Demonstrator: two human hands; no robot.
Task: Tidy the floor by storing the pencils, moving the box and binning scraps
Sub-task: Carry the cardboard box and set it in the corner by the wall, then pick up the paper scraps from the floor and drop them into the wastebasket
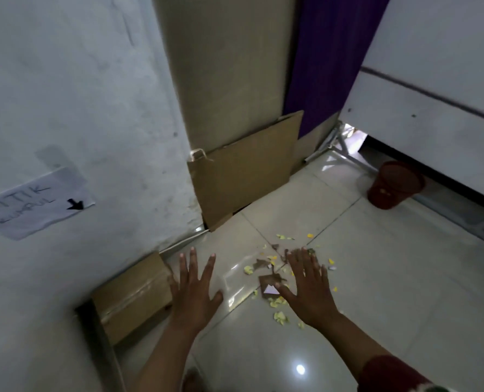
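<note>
Yellow and brown paper scraps (266,267) lie scattered on the pale tiled floor at centre. My right hand (308,287) hovers flat over them, fingers spread, holding nothing. My left hand (194,290) is also spread and empty, just right of a small taped cardboard box (133,295) that sits against the white wall. A red mesh bin (393,183) stands at the far right under a white table edge. No pencils are in view.
A flat cardboard sheet (243,171) leans against a tall beige panel at the back. A purple curtain (328,60) hangs behind it. White table legs (339,142) cross near the bin. A paper sign (37,205) is taped on the left wall.
</note>
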